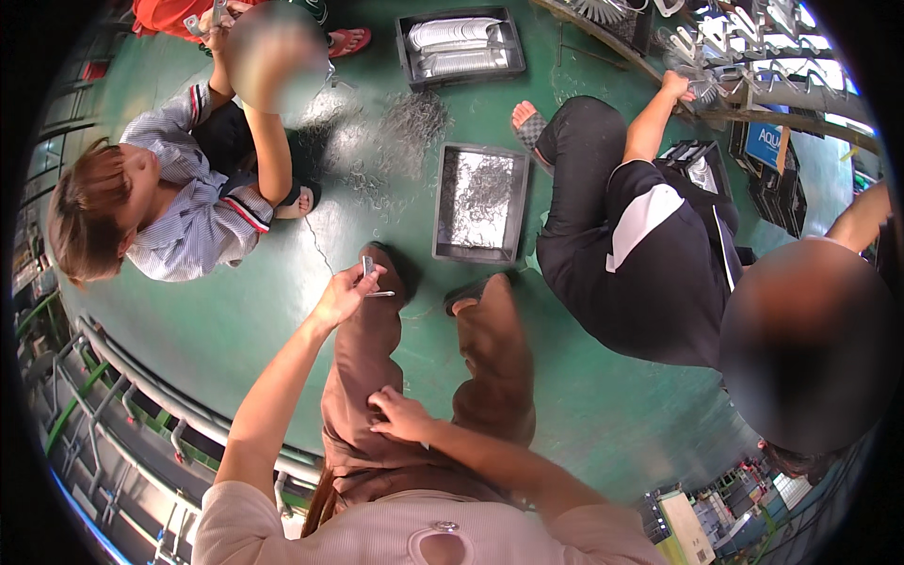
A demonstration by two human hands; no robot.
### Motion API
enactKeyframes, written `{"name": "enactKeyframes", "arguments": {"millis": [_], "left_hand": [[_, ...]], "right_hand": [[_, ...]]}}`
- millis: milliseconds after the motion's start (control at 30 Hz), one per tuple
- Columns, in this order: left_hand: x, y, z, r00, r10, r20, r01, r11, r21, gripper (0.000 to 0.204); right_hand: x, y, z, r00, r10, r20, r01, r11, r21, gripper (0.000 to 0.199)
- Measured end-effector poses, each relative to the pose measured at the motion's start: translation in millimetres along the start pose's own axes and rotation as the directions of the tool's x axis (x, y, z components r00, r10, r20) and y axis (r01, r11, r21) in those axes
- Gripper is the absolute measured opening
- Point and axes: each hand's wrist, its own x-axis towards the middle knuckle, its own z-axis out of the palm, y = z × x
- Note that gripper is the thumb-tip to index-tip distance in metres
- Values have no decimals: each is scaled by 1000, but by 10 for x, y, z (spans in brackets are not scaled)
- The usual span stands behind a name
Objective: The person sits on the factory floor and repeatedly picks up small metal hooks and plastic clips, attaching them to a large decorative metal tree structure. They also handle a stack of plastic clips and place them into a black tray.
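Note:
My left hand (pixel 347 296) is raised over my left knee, its fingers closed on a small silvery bent metal piece (pixel 368 266). One flat end of the piece rises above the fingers, and a thin shiny end sticks out to the right below them. My right hand (pixel 401 415) lies low against my brown trousers (pixel 353 377), near my left thigh. Its fingers are curled in, and whatever they pinch, if anything, is too small to make out. Just beyond my feet stands a grey crate (pixel 440 209) with many thin dark metal scraps in it.
A heap of metal scraps (pixel 414 118) lies on the green floor. Farther off stands a dark crate (pixel 460 77) of stacked silvery parts. Co-workers sit left and right; one right-hand co-worker's hand (pixel 676 86) reaches to a rack of metal parts (pixel 744 56). Pipe railing (pixel 151 381) runs at left.

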Motion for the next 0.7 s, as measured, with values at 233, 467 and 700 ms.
{"name": "enactKeyframes", "arguments": {"millis": [233,467,700], "left_hand": [[-1,-158,6,999,-7,-44,3,996,-86,33],[1029,-587,55,995,73,65,-48,945,-325,27],[2278,-1119,-177,908,402,115,-410,910,59,30]], "right_hand": [[-471,-113,4,739,-322,591,61,907,417,29],[732,1202,-498,736,-170,656,-33,958,286,28],[2025,1599,-2024,989,116,88,-58,868,-493,26]]}}
